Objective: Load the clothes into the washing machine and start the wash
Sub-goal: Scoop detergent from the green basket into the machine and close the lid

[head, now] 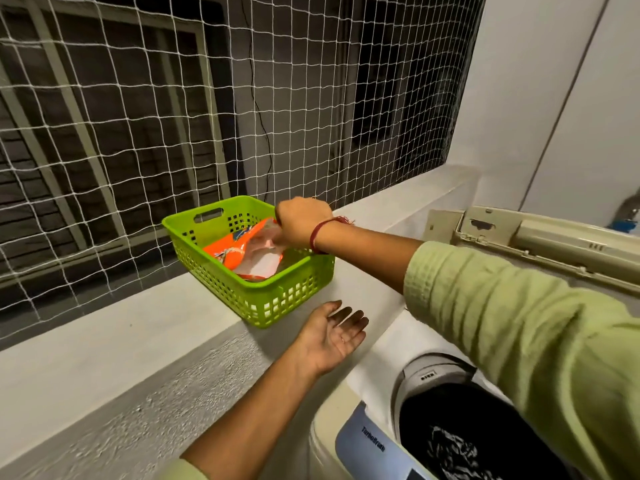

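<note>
Right hand [301,220] gripping the orange detergent packet [242,252] in the green basket [249,296], left hand [336,336] open below, clothes [450,448] already in the washing machine [360,441]: a sharp tug could tip that basket off the ledge [138,317].

A white rope net [138,98] covers the opening from 9 to 1 o'clock. Behind it stand beige window bars [72,109], and 1 thin black cable [264,133] hangs down at 12 o'clock. Below the net, a grey ledge [138,306] runs from 8 toward 2 o'clock. A green plastic basket [221,289] with small square holes sits on this ledge near the centre. At 2 o'clock is a pale wall [519,98]. At 3 o'clock a small blue thing [623,225] shows, too blurred to tell.
</note>
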